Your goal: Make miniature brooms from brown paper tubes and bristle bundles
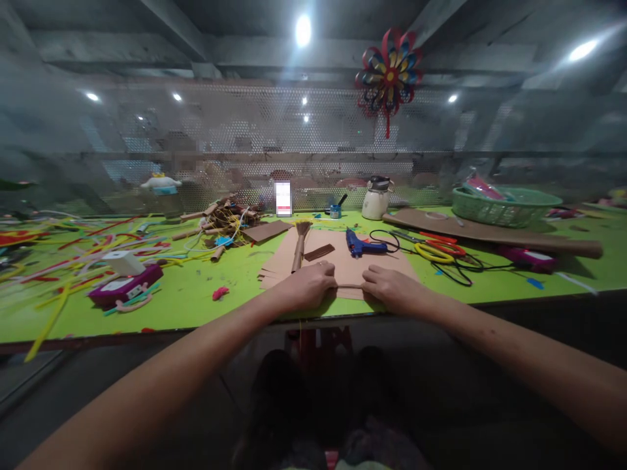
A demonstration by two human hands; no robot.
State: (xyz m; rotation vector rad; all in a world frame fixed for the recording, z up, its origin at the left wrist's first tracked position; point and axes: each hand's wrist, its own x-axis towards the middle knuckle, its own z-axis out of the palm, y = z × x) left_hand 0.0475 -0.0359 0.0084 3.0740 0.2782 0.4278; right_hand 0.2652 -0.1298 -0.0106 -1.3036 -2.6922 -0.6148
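Observation:
Both my hands rest at the near edge of a green table (196, 300), on brown cardboard sheets (343, 264). My left hand (309, 286) and my right hand (389, 287) are closed, each pinching an end of a thin brown paper stick (349, 286) that lies between them. Just beyond the hands lie a small paper broom (300, 245) with a frayed head and a dark brown strip (319, 252). A blue glue gun (360, 245) lies on the far right part of the cardboard.
Yellow and red scissors (435, 251) and black cable lie right of the cardboard. A long cardboard board (490, 232) carries a green basket (504, 205). Left are a purple box (125, 284), coloured strips and a pile of paper rolls (225, 222). A phone (283, 198) and white jug (376, 198) stand behind.

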